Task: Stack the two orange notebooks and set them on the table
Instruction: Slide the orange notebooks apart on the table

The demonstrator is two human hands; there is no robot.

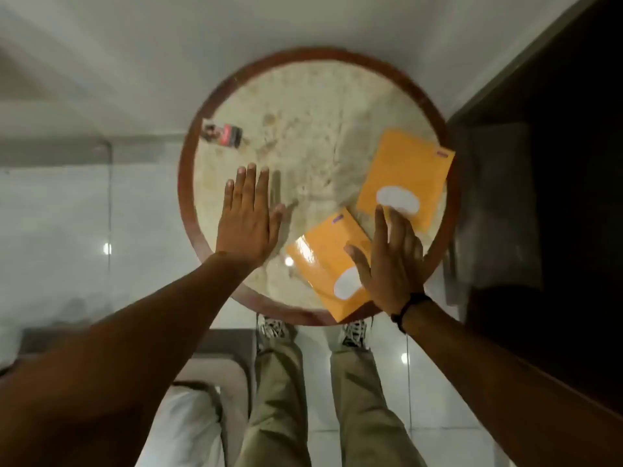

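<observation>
Nothing is gripped yet: both hands hover flat and spread over a round stone-topped table (215,106), the right hand (391,264) overlapping the two orange notebooks, contact unclear. The near notebook (328,254) lies at lower centre, the far notebook (404,170) at right, corners almost meeting, unstacked. The left hand (247,214) appears ready to help. A small card (222,132) sits upper left.
</observation>
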